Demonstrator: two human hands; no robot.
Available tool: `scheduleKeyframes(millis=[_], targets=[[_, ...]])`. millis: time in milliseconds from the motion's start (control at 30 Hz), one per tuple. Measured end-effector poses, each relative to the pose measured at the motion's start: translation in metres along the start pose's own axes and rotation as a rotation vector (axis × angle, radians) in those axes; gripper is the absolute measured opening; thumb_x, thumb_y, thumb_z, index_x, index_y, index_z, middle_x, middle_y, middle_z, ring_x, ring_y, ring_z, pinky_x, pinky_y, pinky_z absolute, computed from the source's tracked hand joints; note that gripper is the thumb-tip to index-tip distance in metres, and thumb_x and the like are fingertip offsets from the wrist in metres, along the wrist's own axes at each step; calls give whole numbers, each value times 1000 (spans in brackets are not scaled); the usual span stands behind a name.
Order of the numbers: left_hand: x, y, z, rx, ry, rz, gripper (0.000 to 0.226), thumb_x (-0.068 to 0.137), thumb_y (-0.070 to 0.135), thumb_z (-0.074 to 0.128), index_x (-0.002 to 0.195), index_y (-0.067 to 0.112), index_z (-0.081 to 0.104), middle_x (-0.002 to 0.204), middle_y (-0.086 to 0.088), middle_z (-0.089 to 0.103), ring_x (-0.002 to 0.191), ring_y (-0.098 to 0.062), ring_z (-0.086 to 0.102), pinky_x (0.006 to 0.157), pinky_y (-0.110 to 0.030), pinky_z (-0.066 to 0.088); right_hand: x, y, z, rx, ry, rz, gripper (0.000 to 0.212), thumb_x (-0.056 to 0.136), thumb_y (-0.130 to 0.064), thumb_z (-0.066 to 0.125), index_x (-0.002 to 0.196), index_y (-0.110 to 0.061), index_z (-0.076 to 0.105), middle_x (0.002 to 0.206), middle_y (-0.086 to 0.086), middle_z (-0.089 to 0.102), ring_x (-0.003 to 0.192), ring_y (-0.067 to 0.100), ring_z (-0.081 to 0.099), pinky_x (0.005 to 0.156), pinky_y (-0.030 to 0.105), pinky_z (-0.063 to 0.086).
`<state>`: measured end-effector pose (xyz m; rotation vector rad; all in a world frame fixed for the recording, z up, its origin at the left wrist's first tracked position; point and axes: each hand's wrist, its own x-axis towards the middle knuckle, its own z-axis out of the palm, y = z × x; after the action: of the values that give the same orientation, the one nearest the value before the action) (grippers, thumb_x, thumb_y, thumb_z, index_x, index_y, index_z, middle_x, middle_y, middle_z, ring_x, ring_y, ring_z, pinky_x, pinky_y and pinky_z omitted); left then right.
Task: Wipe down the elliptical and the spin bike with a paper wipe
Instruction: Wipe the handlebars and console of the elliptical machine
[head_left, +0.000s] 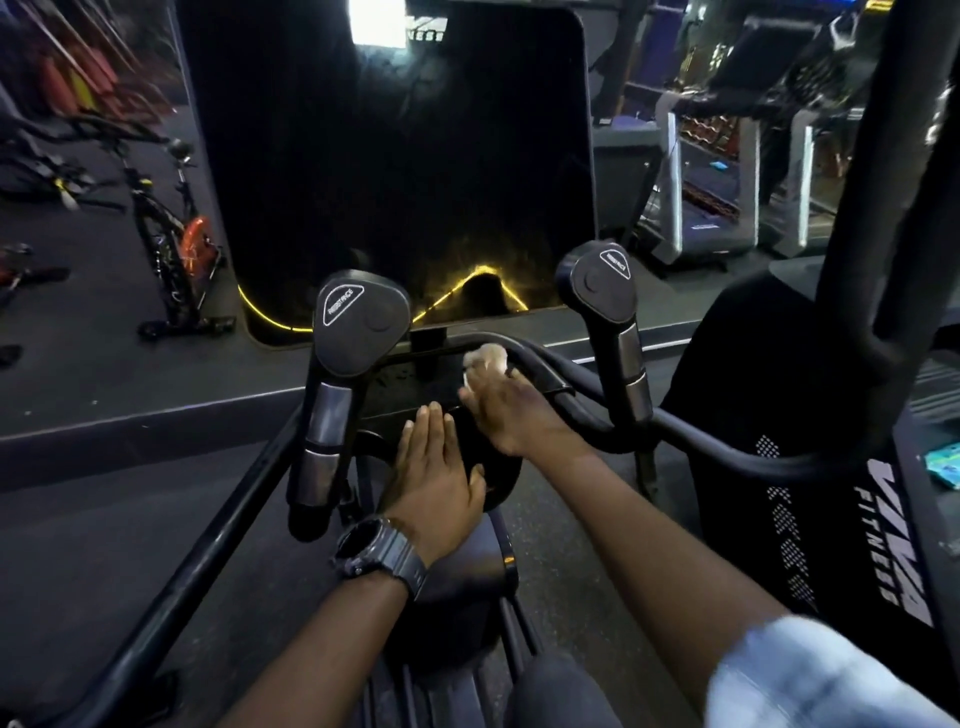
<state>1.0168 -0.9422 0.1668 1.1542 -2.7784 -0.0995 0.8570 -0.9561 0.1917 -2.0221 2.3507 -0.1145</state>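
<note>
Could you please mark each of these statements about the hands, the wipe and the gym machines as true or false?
1. The right hand holds the paper wipe against the elliptical. True.
2. The left hand grips a handle. False: it lies flat with straight fingers on the black part below the console tray.
3. A watch sits on the left wrist. True.
4. The spin bike stands to the right. False: it stands to the left on the floor.
5. Both upright grips read RESISTANCE. True.
</note>
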Motion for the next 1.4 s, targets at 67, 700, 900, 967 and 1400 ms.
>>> scheduleKeyframes(millis=[67, 700, 900, 967, 1400], targets=[[1, -2, 1, -14, -30, 15, 71, 85, 38, 32, 124, -16, 57, 134, -35, 52, 127, -45, 53, 99, -58, 47, -28, 12, 6, 37, 60, 45, 55, 101, -38, 18, 143, -12, 41, 151, 10, 39, 141, 21, 33, 114, 44, 27], [3, -6, -14, 4, -142, -17, 92, 84, 57, -5, 154, -1, 4, 163, -19, -6, 152, -27, -9, 124, -39, -3, 28, 30, -2, 175, 100, 310, 54, 100, -38, 30, 111, 5, 61, 116, 28, 60, 110, 40, 56, 97, 45, 40], [3, -9, -19, -15, -131, 12, 103, 73, 61, -12, 154, 0, 7, 164, -18, -3, 152, -26, -7, 122, -34, -7, -27, 3, -4, 129, 94, -80, 43, 104, -29, 28, 135, -9, 50, 142, 7, 50, 133, 19, 43, 109, 31, 24], [3, -8, -20, 11, -128, 2, 107, 69, 61, -17, 154, 0, 7, 164, -18, -4, 152, -26, -8, 121, -34, -8, -24, 23, 6, 86, 151, 22, 57, 99, -40, 14, 137, -15, 49, 147, 7, 45, 140, 19, 34, 115, 38, 21], [2, -4, -21, 55, -178, -13, 103, 71, 59, -19, 154, 1, 0, 163, -17, -10, 151, -25, -14, 124, -37, -6, 22, 19, 1, 106, 19, 105, 62, 100, -52, 25, 143, -10, 39, 153, 8, 35, 144, 21, 27, 118, 45, 13]])
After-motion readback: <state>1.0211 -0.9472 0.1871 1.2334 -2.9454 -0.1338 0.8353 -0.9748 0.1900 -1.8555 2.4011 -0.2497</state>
